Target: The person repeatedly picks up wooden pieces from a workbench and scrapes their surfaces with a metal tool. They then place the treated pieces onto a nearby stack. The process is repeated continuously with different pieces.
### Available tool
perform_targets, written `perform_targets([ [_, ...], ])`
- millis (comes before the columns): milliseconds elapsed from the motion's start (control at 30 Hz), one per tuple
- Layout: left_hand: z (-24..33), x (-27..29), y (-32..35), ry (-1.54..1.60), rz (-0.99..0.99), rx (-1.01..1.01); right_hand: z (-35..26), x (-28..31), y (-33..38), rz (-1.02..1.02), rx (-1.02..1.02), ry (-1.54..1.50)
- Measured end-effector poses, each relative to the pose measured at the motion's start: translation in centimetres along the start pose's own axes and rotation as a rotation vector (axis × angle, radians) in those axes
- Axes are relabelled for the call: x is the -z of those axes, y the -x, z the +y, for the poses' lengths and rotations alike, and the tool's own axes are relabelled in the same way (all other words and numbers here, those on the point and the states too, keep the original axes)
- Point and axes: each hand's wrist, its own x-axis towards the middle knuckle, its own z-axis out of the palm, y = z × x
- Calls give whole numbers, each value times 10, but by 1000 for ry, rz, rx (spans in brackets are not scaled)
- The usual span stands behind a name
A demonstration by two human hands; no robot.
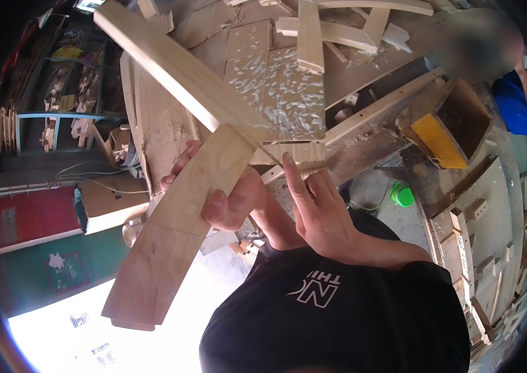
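At the far left, a shelf rack (60, 116) holds many small wood pieces, with a yellow item (69, 52) near its top. Below it are a red panel (46, 208) and a green panel (33, 273), with a cardboard box (115, 202) just to the right of the red one.

Nearer the middle, a broad board (173, 242) slants from the lower left up to the centre, in front of the person's body. Its upper end meets a long wooden beam (167, 68) that runs up to the top left, so the two form an angled corner. The left hand (229, 202) is closed around the board, thumb on the near face and fingertips showing past the far edge. Beyond the corner lies a brown sheet (304, 93) covered with white dabs.

A thin stick (272, 155) runs from the corner to the right hand (322, 208), which has its index finger stretched out; whether the fingers grip the stick, I cannot tell.

Farther right are loose wood pieces (310, 37) at the top, a green cap (402, 194), an open wooden box (441, 144) with a yellow side, and another person's blue clothing (520, 102).
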Motion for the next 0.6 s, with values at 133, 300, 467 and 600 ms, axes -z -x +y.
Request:
perform_targets([
  [133,3,27,-1,-138,139,-128,-4,-16,-5,-26,73,131],
  [300,14,40,-2,31,262,-66,-11,-35,-8,-54,79,193],
  [467,0,36,-5,-277,99,-159,-5,-33,-8,-110,7,206],
  [600,-2,44,-9,-327,36,-37,-2,-32,-7,-124,-32,229],
])
